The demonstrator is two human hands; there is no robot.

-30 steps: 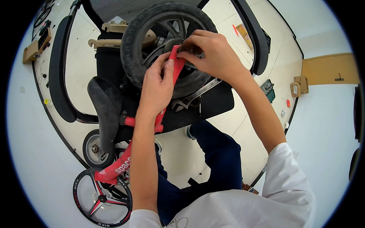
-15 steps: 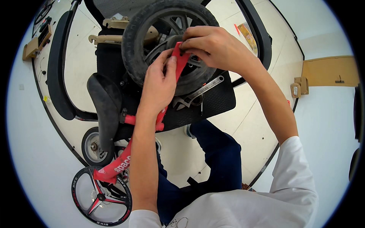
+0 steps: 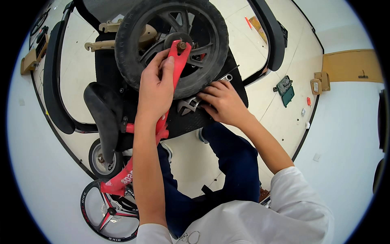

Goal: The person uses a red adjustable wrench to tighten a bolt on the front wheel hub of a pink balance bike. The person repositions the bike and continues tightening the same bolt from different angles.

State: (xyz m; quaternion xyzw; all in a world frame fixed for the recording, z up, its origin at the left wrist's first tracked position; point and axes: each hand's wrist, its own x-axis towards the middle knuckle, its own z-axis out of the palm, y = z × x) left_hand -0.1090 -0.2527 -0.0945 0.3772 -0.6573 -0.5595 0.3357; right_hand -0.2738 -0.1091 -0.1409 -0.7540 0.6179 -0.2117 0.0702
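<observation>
A black bicycle wheel (image 3: 219,40) with a chunky tyre lies on a black chair seat (image 3: 237,99). Over its hub lies the slotted end of a red bike frame (image 3: 178,67), with the rusty axle nut (image 3: 181,46) showing at the slot. My left hand (image 3: 156,87) grips this red arm just below the nut, thumb on top. My right hand (image 3: 225,101) is closed over the handle of a silver adjustable wrench (image 3: 187,106) on the seat beside the tyre. The wrench's jaw and the handle's holed end show either side of the fingers.
A black saddle (image 3: 101,118) hangs over the seat's left edge. Beige fork legs (image 3: 101,45) lie behind the wheel. Armrests (image 3: 55,77) flank the seat. More of the bike, including a three-spoke wheel (image 3: 111,211), extends to the lower left. A green tool case (image 3: 286,89) lies on the floor.
My right hand has left the red frame end and come down onto the adjustable wrench. The axle nut is now uncovered. My left hand still holds the red arm; the view has shifted slightly.
</observation>
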